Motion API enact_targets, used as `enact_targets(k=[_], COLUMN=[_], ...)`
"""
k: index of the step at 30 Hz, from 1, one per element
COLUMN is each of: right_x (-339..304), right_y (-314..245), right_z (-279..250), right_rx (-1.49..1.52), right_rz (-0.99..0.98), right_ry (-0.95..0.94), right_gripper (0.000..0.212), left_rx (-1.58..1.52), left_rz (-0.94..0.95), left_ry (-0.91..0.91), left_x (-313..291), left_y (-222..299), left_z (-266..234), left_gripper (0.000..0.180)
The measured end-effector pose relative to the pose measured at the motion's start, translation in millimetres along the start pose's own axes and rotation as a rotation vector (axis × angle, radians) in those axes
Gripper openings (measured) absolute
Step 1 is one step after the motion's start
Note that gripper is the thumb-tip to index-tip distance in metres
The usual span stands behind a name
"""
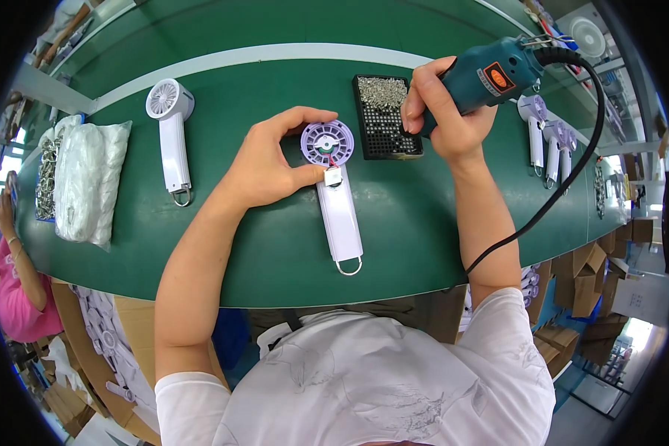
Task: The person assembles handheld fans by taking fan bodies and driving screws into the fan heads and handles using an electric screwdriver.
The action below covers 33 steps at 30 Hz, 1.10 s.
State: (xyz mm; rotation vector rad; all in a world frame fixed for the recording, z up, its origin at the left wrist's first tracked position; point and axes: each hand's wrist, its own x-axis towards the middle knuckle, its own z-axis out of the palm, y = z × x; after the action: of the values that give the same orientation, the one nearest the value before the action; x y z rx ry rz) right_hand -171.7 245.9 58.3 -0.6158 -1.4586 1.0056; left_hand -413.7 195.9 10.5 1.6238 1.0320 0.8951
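Note:
On the green workbench in front of me lies a purple and white handheld fan, its round head opened so that the motor, coloured wires and a small white block show. My left hand is closed around the fan head, thumb by the white block, fingers along the upper rim. My right hand grips a dark teal electric screwdriver with a black cord, held above the bench. The tool's tip is hidden behind my fingers. Just left of that hand sits a black screw tray heaped with small silver screws.
A closed white fan lies at the left. Beyond it are a clear plastic bag of white parts and a blue bin of metal clips. Several purple-headed fans lie at right. A person in pink works at far left.

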Motion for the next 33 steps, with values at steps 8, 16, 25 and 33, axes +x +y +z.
enact_targets(k=[8, 16, 25, 33], right_x=[6, -9, -19, -21], right_y=[-25, -53, -45, -42], right_z=[-3, 33, 53, 57], right_rx=[0.186, 0.474, 0.382, 0.365], right_rz=[-0.071, 0.02, 0.048, 0.024], right_ry=[0.068, 0.064, 0.086, 0.086], right_gripper=[0.013, 0.017, 0.014, 0.011], left_rx=[0.024, 0.106, 0.111, 0.106], left_rz=[0.018, 0.073, 0.151, 0.125], left_ry=[-0.034, -0.059, -0.034, -0.043], left_x=[-3, -3, -3, -4], left_y=[5, 10, 9, 12], left_z=[10, 21, 24, 22], left_gripper=[0.063, 0.058, 0.058, 0.056])
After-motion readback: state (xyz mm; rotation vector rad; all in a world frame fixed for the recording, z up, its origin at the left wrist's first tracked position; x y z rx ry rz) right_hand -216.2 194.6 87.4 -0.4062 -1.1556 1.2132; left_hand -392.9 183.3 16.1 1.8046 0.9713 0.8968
